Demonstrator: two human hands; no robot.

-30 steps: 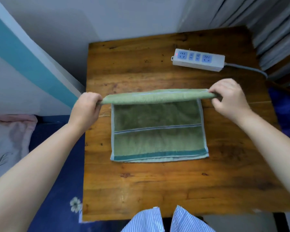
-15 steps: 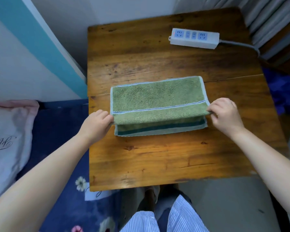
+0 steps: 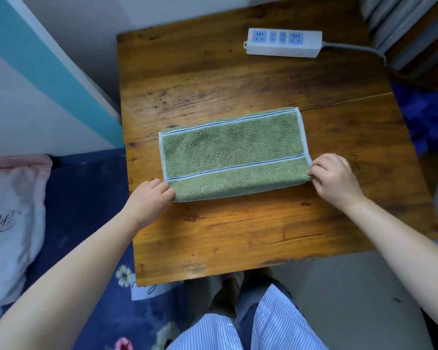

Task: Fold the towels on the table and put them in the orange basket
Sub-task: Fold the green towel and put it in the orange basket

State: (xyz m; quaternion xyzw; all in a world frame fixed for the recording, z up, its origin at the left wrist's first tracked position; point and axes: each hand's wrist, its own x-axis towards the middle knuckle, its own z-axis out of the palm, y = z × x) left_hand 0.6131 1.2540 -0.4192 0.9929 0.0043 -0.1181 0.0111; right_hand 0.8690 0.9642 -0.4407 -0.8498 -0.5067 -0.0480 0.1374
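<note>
A green towel with pale blue edging and thin blue stripes lies folded in half on the wooden table. My left hand pinches its near left corner. My right hand pinches its near right corner. Both corners lie down on the table, over the layer beneath. No orange basket is in view.
A white power strip with a grey cable lies at the table's far right. A bed with blue floral bedding and a pink pillow stands to the left. Blue cloth lies off the table's right side.
Both hands carried the towel's far edge toward me and laid it down on the near edge, folding the towel in half. The camera dipped lower.
</note>
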